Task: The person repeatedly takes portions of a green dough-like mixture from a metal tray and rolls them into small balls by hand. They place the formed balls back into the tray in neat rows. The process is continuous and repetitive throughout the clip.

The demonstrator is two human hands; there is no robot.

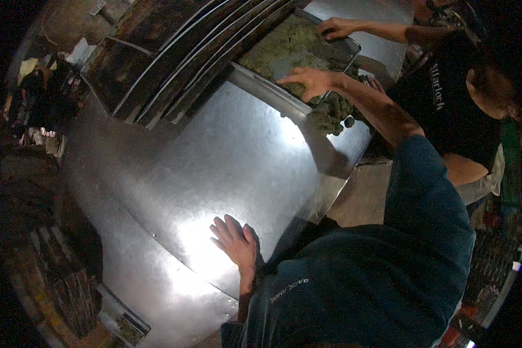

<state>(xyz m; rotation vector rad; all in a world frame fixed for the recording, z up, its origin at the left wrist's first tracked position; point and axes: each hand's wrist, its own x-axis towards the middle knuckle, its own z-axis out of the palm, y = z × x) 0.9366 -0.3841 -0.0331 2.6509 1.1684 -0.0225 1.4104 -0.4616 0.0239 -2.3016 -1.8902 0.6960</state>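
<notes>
My left hand (236, 242) lies flat on the shiny metal tabletop (214, 151), fingers spread and nothing in them. My right arm stretches out to the near side of a shallow metal tray (272, 90). Over that tray's edge is my right hand (310, 82), its fingers apart and touching a greenish-brown, crumbly layer (284, 49) inside. Across from me, a co-worker's hand (337, 28) rests at the tray's far side. Beside the tray's right corner sits a loose heap (330, 113) of similar material, with small clumps next to it.
Several dark metal trays (162, 64) stand overlapped at the far left of the table. A co-worker in a black shirt (446, 98) is close by on the right. Dark slats (69, 284) and a small metal box-like piece (124, 325) are below the table's left edge.
</notes>
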